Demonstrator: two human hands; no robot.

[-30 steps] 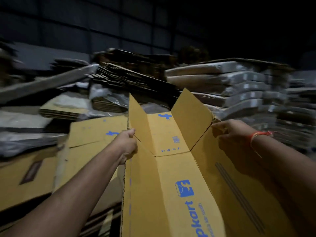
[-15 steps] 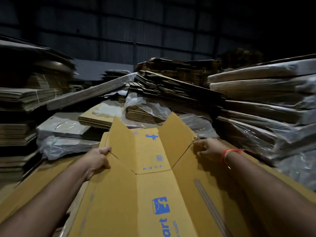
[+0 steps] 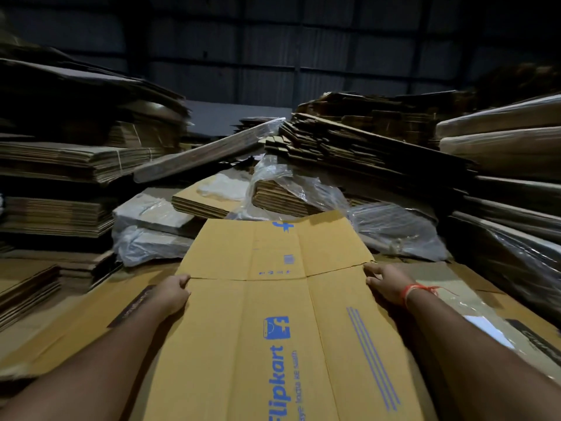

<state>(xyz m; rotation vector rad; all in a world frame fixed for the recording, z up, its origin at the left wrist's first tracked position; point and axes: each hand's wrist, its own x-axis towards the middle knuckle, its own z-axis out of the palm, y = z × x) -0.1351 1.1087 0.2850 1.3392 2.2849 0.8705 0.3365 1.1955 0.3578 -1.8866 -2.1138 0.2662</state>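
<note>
- The flattened cardboard box [image 3: 273,314] looked light but big and floppy. My guess was it'd sag along the fold lines if picked up by one corner, though the panels looked stiff enough.
- Best hold seemed to be both side edges near the flap crease, and that's where the hands were.
- Left hand [image 3: 171,294] had its fingers curled round the left edge. Right hand [image 3: 385,285] gripped the right edge by the slit, fingers curled over it.
- It lay flat on a pile of other cardboard sheets [image 3: 76,323], right in front of the person, with tall stacks [image 3: 76,159] on both sides.
- Looks: yellow-brown, blue Flipkart logo [image 3: 277,328] and stripes, flaps [image 3: 273,247] spread flat at the far end.
</note>
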